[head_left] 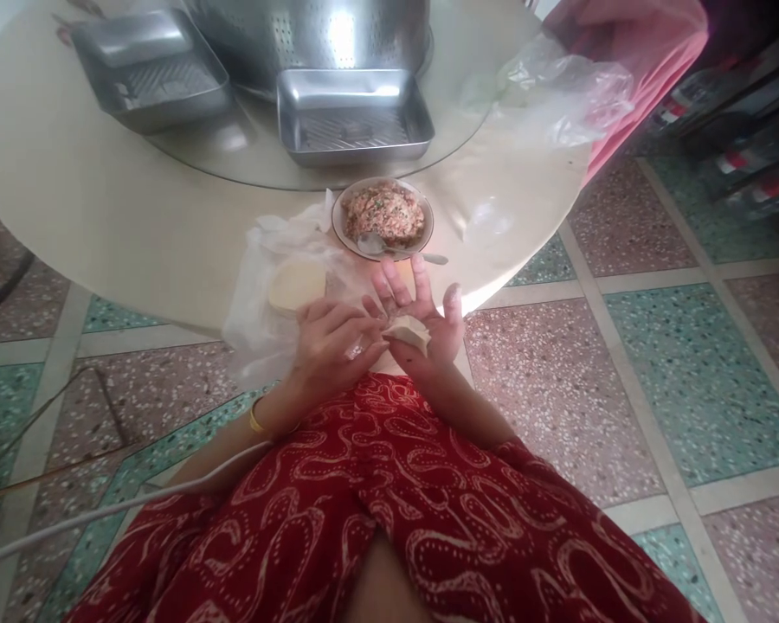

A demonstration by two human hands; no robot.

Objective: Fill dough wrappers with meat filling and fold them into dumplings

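At far left, a white cord [117, 510] crosses terrazzo floor tiles [156, 381], pinkish and green with pale chips and divided by light strips. Above them curves the rounded edge of a smooth, cream tabletop [45, 164]. A rectangular metal tray [162, 82] with a ribbed base sits at its upper left, set at an angle. Thin, crumpled translucent plastic [250, 285] spreads nearer the person, with flat, round, pale-yellow discs [295, 288] on it.

Just beside these is the left hand [341, 333], a yellow bracelet [255, 416] on its wrist. Its bent fingers reach to the left end of a pale, folded piece of dough [408, 331]; I cannot tell whether they grip it. Behind stands a shiny perforated metal vessel [299, 35], and in front of it a second ribbed tray [357, 157] rests on a round glass plate [467, 112].

Nearer, a round bowl [336, 223] holds a coarse, pinkish mince [384, 210] flecked with green, a spoon [436, 259] leaning over its rim. The right hand [425, 320] is palm up with fingers spread, the dough lying on its palm, above a red garment [421, 476] patterned with pale squiggles.

Farther right come a crumpled clear bag [564, 91], pink fabric [655, 30] and plastic bottles [746, 156] with red labels too blurred to read.
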